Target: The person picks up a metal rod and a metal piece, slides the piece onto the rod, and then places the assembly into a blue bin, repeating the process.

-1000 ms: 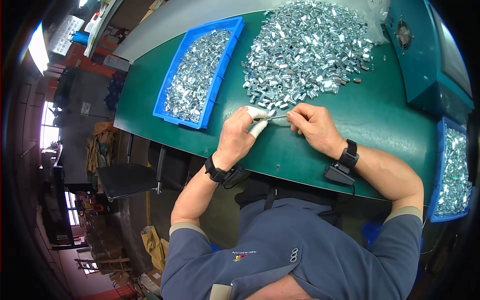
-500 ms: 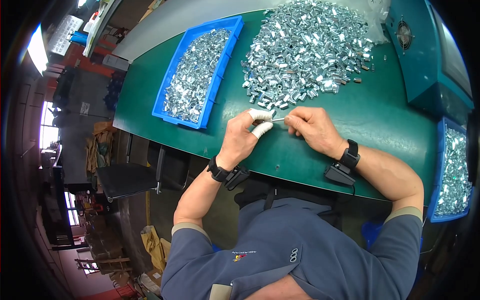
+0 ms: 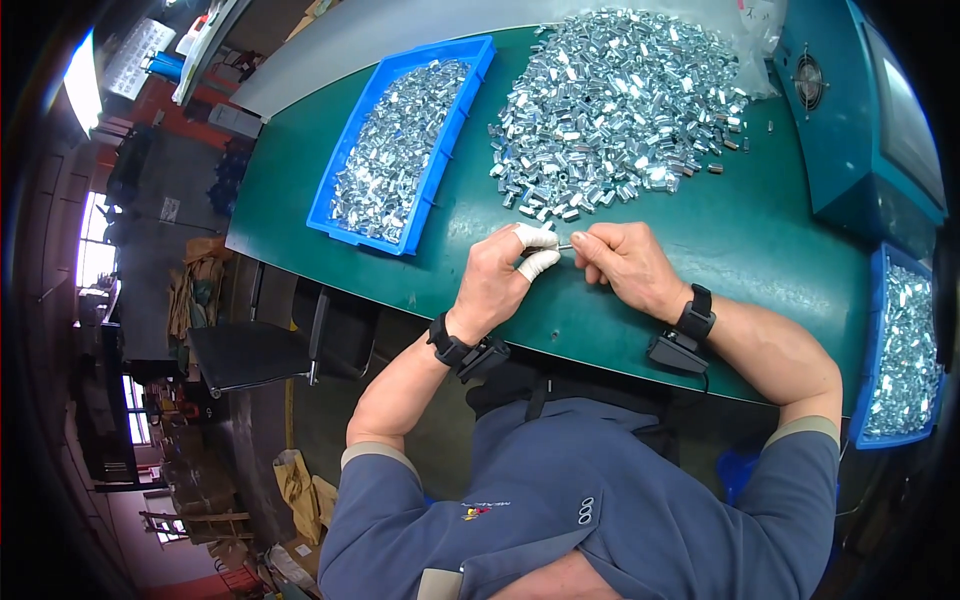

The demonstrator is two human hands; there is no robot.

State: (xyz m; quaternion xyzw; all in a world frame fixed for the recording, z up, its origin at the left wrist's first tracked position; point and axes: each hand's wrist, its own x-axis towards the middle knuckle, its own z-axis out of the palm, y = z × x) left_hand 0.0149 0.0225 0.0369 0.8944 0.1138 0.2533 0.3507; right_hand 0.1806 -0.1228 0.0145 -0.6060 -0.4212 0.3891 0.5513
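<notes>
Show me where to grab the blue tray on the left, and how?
Probably grip the blue tray by its two long walls, about midway, one hand coming in from each outer side. It lies flat on the green table, longer than wide, with raised walls to hold. Many metal pieces lie inside, so it may be heavy; keep it level.

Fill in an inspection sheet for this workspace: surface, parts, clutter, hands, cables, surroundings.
Surface: green tabletop, lightly scuffed.
Job's things: loose pile of small metal parts; left blue tray and right blue tray, both holding similar parts; thin metal rod between the hands.
Clutter: transparent plastic bag beside the pile.
Left hand: white-wrapped fingertips at the rod's left end; grip partly hidden.
Right hand: pinches the rod.
Cables: thin dark cable by the right wrist device.
Surroundings: teal machine at right; black chair at left.
</notes>
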